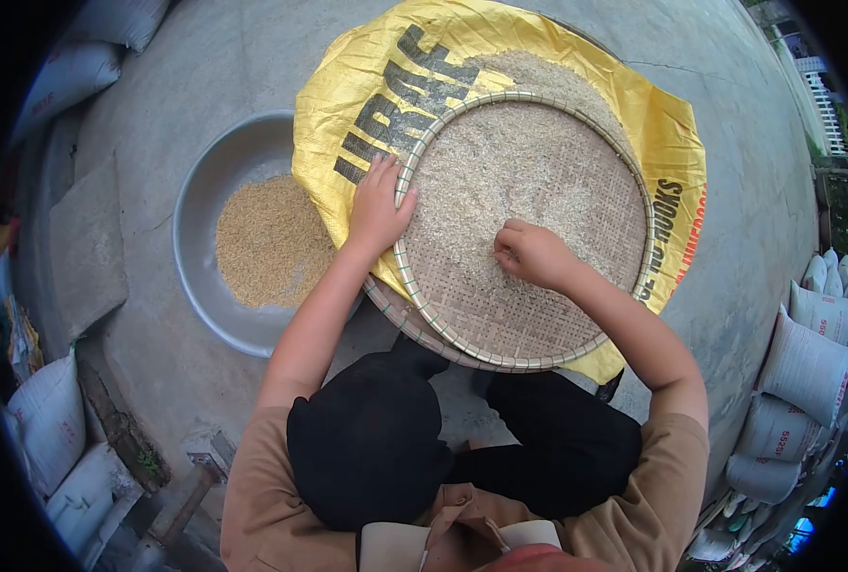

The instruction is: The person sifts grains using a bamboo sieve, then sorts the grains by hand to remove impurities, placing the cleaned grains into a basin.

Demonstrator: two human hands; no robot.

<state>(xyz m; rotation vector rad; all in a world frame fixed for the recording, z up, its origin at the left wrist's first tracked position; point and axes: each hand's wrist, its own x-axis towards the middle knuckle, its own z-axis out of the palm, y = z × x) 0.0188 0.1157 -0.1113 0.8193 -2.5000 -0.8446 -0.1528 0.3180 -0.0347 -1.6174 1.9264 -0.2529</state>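
A round woven bamboo winnowing tray (pixel 538 329) with a bound rim lies in front of my knees, pale husked grain (pixel 481 181) spread over its upper and left part. My left hand (pixel 379 212) holds the tray's left rim, thumb at the rim and fingers along the outer side. Over the grain near the tray's middle is my right hand (pixel 535 255), its fingers pinched together; whatever is between them is too small to make out. Beneath the tray lies a yellow printed sack (pixel 348 124), with more pale grain (pixel 562 81) on it beyond the far rim.
Left of the tray stands a wide metal basin (pixel 195 238) holding brownish grain (pixel 267 238). Another woven tray (pixel 410 319) shows its edge underneath. Filled white sacks (pixel 805 367) are stacked at the right, and more sacks (pixel 48 419) stand at the left on the concrete floor (pixel 224 57).
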